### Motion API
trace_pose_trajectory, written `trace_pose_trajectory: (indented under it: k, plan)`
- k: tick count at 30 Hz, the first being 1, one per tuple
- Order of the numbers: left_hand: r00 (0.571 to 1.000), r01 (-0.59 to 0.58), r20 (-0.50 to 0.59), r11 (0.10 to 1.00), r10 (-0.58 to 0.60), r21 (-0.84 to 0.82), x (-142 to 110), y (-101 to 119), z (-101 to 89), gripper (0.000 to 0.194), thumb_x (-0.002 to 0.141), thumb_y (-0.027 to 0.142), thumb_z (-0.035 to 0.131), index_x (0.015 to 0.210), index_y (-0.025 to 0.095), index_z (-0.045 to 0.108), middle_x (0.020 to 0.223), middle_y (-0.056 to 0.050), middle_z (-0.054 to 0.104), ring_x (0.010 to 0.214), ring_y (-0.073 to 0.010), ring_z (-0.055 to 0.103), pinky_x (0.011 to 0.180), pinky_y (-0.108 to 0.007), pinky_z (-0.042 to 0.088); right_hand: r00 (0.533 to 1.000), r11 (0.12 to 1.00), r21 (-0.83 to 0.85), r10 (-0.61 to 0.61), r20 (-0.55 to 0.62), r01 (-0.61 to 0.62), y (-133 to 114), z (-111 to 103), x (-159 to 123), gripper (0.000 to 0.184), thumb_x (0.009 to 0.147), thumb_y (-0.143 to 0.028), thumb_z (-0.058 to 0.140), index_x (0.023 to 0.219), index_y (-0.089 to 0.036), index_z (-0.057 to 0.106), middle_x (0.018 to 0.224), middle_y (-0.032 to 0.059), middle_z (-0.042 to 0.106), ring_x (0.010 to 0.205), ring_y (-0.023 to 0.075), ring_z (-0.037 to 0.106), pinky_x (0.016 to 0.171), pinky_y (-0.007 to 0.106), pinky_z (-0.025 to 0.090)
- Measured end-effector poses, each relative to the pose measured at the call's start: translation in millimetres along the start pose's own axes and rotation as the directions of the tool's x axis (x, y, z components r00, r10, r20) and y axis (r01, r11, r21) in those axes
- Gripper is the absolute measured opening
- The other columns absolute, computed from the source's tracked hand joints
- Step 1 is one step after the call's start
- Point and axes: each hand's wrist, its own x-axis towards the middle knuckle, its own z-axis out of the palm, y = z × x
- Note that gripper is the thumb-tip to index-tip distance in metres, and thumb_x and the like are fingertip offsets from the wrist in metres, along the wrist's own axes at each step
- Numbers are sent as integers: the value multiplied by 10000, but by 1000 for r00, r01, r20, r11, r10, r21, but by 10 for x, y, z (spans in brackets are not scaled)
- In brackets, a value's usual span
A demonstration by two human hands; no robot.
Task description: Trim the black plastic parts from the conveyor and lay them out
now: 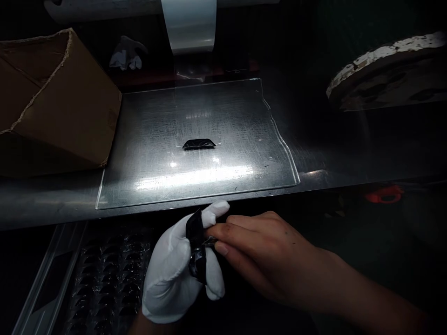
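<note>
Left hand (178,274), in a white cloth glove, grips a glossy black curved plastic piece (195,249) at 6 o'clock, below the scratched clear glass plate (244,139). Bare right hand (258,251) pinches a small thin item against that piece; the item cannot be told. A matching flat black piece (198,144) lies at plate centre. Brown cardboard box (52,102) at 10 o'clock.

Gloved left hand (178,270) holds a curved black part (195,249) at bottom center, bare right hand (258,256) pinching its edge. Another black piece (198,144) sits mid-frame on the glass sheet (146,163).
</note>
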Motion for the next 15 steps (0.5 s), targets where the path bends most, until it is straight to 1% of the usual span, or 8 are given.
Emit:
trace_pose_trajectory:
  k: [3,6,9,11,13,15]
  plan:
    - [1000,5,-16,1000,-6,-19,14,6,28,466,1066,403,479,1432,149,617,526,15,545,438,-75,428,506,-193,360,1000,1000,16,11,14,-11,-1,-27,2,296,1106,-255,488,1342,-199,657,1062,-22,736,859,101,695,712,273,479]
    - [1000,11,-15,1000,-11,-25,2,10,29,475,1064,416,476,1437,156,611,507,22,533,434,-80,423,518,-209,351,1000,999,41,0,-15,1,-1,-16,14,258,1103,-235,496,1296,-190,661,1064,-30,736,880,93,690,718,264,472]
    - [999,41,-30,999,-41,1,-16,11,15,472,1054,441,483,1423,177,609,487,29,516,431,-89,395,523,-225,342,999,999,43,3,-55,0,1,20,27,233,1100,-218,502,1267,-175,659,1053,-25,732,873,91,675,716,261,465]
    - [999,31,-37,1000,-30,1,-18,14,17,479,1053,447,482,1424,171,608,486,24,531,425,-88,400,517,-226,326,998,999,32,5,-61,-3,2,40,29,226,1099,-220,503,1251,-173,664,1044,-20,732,853,95,668,707,267,460]
    - [1000,2,-18,1000,-2,-8,-12,22,32,475,1056,436,487,1422,159,613,499,12,569,417,-83,427,509,-221,320,998,1000,22,6,-55,-5,-1,47,23,229,1099,-221,501,1252,-176,666,1039,-17,731,841,98,669,695,269,455]
    - [1000,12,-11,1000,-12,-19,-6,29,49,485,1056,430,503,1438,150,609,512,2,599,425,-81,462,522,-217,336,999,1000,22,6,-41,-6,-5,38,11,243,1102,-223,493,1270,-185,664,1040,-13,729,840,101,674,691,264,455]
